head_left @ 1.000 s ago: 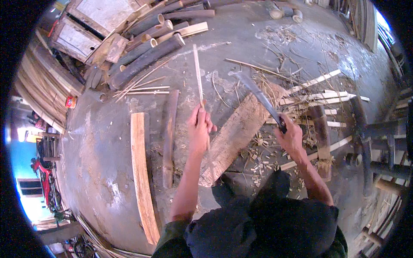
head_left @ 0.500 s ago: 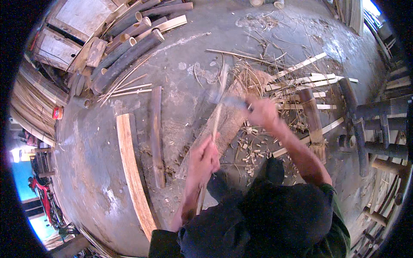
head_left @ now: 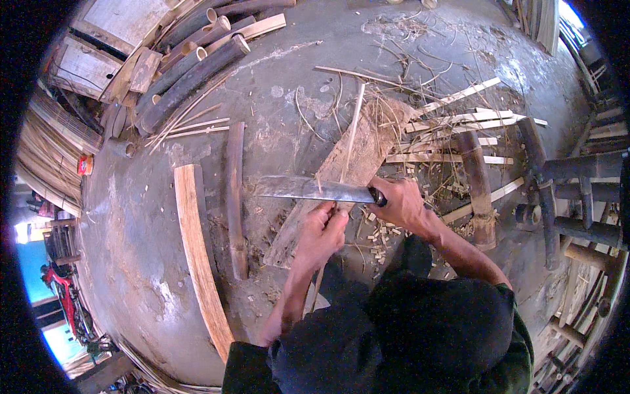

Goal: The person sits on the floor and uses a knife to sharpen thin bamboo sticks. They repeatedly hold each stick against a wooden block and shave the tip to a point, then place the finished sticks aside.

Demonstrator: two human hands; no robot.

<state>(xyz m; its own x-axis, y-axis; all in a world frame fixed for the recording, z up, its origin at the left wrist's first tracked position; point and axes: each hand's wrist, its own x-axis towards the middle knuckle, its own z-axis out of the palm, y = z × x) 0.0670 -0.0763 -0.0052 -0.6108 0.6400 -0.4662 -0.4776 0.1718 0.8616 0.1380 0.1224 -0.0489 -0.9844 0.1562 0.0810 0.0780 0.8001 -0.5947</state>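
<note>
My left hand point(head_left: 321, 235) is closed around a thin pale bamboo strip point(head_left: 355, 125), which runs away from me above a rough wooden plank point(head_left: 344, 152). In my right hand point(head_left: 401, 205) is the dark handle of a machete, wrapped by my fingers. The machete's long grey blade point(head_left: 292, 188) points left and crosses the strip just beyond my left fingers. A short sliver stands up by the blade's edge. Whether the blade is cutting into the strip cannot be made out.
Split bamboo strips point(head_left: 453, 121) and small cut pieces point(head_left: 384, 238) lie right of the plank. Half-round bamboo lengths point(head_left: 197, 240) point(head_left: 236, 197) lie to the left. Dark bamboo poles point(head_left: 197, 85) are piled far left. A bamboo frame point(head_left: 584, 190) stands at the right.
The blurred machete and my right hand have come nearer to me, the blade now lying across the strip close to my left hand. The strip's far end has shifted right.
</note>
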